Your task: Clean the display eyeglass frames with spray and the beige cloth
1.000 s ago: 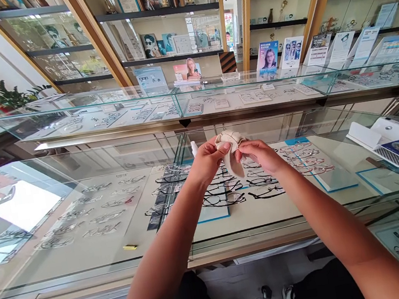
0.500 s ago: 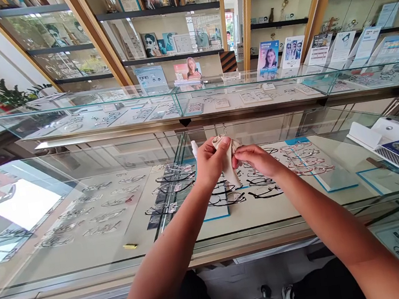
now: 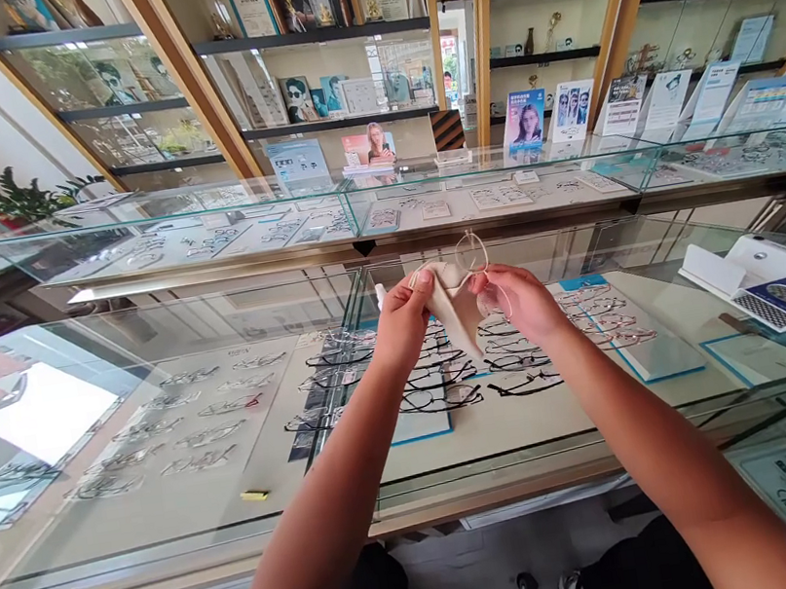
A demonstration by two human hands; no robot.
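My left hand [image 3: 402, 325] pinches a beige cloth [image 3: 457, 309], with the thumb on top and a pointed corner hanging down. My right hand [image 3: 525, 302] is closed on a pair of thin, light-framed eyeglasses [image 3: 474, 269]. One round rim stands above the fingers and the other lens shows below them. Part of the frame runs to the cloth's top edge; whether the cloth wraps it there I cannot tell. Both hands are above the glass counter [image 3: 353, 522]. Rows of dark-framed eyeglasses [image 3: 445, 395] lie beneath them. Behind my left hand a white object [image 3: 381, 294] is partly hidden.
Clear-framed glasses [image 3: 207, 433] lie at the left, with a small yellow piece [image 3: 254, 495] nearer me. An open white and blue box [image 3: 779, 281] sits at the right. A second glass display case [image 3: 350, 207] stretches across the back, with leaflets standing on it.
My hands have moved slightly apart. The eyeglasses, mostly covered before, now show beside the cloth in my right hand, and the cloth hangs more spread out from my left.
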